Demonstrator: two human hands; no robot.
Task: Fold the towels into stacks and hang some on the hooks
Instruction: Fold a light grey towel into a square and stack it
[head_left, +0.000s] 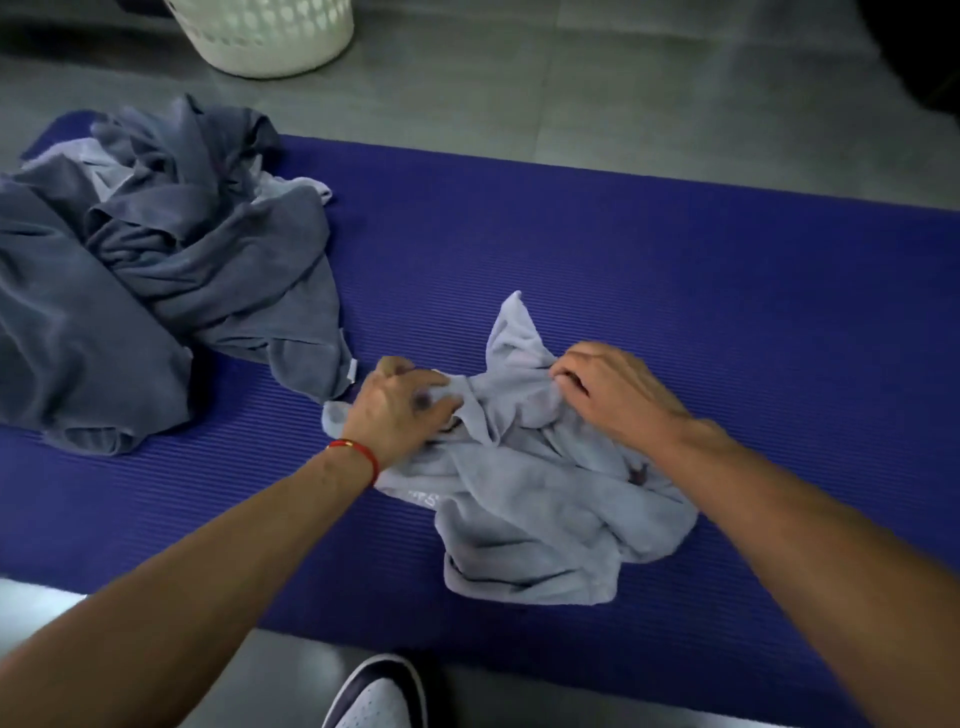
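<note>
Your shoe (376, 696) waits while both hands' fingers (563, 375) pinch the crumpled pale towel (540, 519); nothing folded, grey pile (171, 270) untouched.

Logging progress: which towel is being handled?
The light lavender towel, crumpled mid-mat, gripped by both hands; the darker grey towels lie piled untouched at left.

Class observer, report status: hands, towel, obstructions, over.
Left hand and right hand both grip light towel, crumpled on blue mat. Dark towel pile lies apart, left. Nothing in the way.
</note>
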